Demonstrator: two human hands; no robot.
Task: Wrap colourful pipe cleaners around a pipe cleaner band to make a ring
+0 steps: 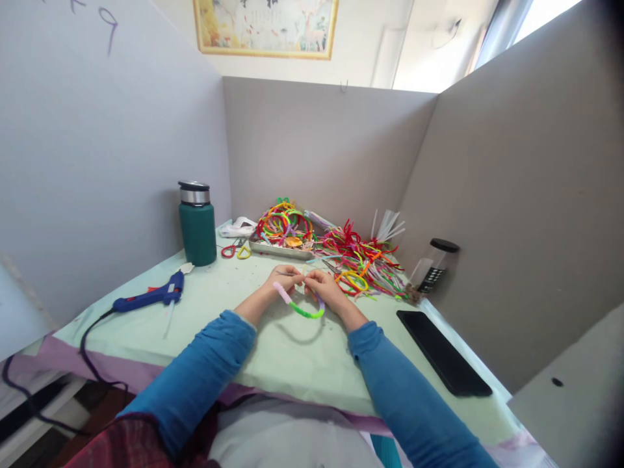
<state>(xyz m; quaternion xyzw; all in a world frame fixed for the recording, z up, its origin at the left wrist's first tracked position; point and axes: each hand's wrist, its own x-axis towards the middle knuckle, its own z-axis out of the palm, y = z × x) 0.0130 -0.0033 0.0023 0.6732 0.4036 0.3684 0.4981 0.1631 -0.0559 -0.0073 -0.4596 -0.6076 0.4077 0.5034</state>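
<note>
I am losing the purple end of the curved fuzzy band [307, 314] behind the right hand [326, 290], which is grasping it, and I cannot tell what, if anything, the left hand [285, 278] is gripping among the crowded fingertips. The band is bowing out on the near side of both hands, its pink end resting near the left one.
</note>
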